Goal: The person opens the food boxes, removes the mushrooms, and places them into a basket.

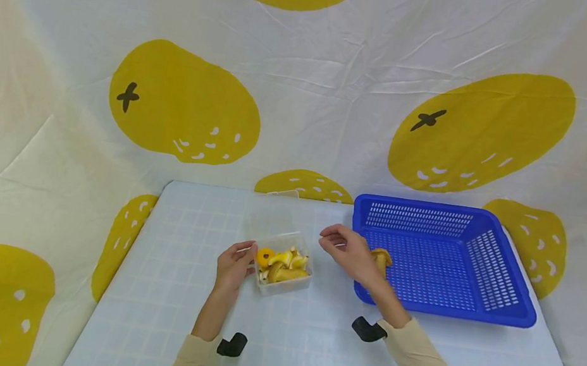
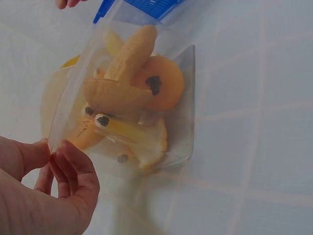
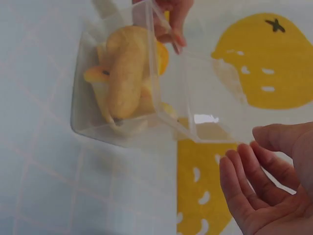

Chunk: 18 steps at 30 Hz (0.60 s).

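Left wrist: our left fingers (image 2: 78,160) pinch the tub (image 2: 72,98) rim
Right fingers (image 3: 252,169): loosely curved, empty
Tub: might tip if yanked

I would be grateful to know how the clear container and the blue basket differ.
The clear container is see-through, while the blue basket is solidly coloured. The clear container is much smaller than the blue basket. The clear container's walls are smooth; the blue basket's are slotted. The clear container holds several mushrooms; only one mushroom shows in the blue basket. Both are open-topped.
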Motion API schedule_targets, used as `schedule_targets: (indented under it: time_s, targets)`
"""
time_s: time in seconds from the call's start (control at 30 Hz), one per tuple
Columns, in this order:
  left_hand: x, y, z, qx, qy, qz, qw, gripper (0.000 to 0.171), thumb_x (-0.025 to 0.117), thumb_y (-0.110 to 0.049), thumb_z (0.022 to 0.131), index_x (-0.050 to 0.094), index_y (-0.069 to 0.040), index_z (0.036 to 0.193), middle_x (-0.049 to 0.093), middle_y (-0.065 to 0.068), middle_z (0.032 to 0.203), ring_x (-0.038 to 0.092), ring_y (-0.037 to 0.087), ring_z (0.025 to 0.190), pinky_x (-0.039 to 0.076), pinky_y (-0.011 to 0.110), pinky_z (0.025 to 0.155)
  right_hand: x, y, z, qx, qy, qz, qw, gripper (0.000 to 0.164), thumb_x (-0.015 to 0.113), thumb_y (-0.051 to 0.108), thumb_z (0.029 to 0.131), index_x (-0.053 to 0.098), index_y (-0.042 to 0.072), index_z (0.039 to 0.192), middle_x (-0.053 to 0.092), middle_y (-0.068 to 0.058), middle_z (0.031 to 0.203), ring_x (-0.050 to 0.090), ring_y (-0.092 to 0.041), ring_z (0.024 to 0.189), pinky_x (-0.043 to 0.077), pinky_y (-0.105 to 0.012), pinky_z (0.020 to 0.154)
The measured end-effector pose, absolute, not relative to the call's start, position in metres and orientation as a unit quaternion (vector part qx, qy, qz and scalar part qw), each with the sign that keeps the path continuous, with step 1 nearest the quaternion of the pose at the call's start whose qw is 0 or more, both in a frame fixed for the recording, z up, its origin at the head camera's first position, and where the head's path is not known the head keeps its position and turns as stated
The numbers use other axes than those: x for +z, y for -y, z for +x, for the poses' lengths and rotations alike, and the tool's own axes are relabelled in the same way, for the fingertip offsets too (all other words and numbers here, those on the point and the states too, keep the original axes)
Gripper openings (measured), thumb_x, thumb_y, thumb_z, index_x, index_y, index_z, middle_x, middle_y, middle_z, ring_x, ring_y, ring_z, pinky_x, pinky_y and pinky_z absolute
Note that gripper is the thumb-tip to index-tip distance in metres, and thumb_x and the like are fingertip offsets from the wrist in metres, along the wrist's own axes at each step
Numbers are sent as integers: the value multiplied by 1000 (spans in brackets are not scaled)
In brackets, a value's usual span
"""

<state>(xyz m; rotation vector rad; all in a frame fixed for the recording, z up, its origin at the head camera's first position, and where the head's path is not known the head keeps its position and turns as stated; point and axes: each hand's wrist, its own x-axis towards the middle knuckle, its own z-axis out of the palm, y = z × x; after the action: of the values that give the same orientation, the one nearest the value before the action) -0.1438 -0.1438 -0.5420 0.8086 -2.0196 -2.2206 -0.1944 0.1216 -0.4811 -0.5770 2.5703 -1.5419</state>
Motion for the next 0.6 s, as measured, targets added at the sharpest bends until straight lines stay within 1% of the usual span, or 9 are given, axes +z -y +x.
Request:
schedule_targets:
  time_s: [0.17,0.4,0.53,0.6]
  targets:
    - [-540,143,-143,-715,649,259,17,30,70,-19,100,68,0,124,70,14,109,62,16,78,57,27,70,-487,-106,-195,-517,-825,-222,50,18,68,10,100,68,-2,113,73,-13,104,69,-28,96,58,-44,89]
    - [-540,144,-143,-712,652,260,13,31,69,-19,101,68,0,125,70,16,112,62,17,81,57,27,72,-491,-90,-193,-510,-813,-265,87,18,68,5,99,67,-4,114,71,-13,104,68,-27,96,57,-46,90]
    - [-541,144,-144,-714,650,259,11,33,69,-19,101,67,1,127,70,16,112,62,18,82,57,29,73,-493,-83,-193,-487,-815,-292,115,19,66,3,99,66,-6,115,70,-16,107,66,-26,97,56,-44,91]
    - [-542,145,-144,-716,649,257,11,33,69,-20,101,67,1,127,70,16,113,62,18,82,58,30,75,-496,-80,-193,-474,-819,-300,124,19,65,2,99,66,-6,116,70,-17,108,64,-25,97,56,-40,91]
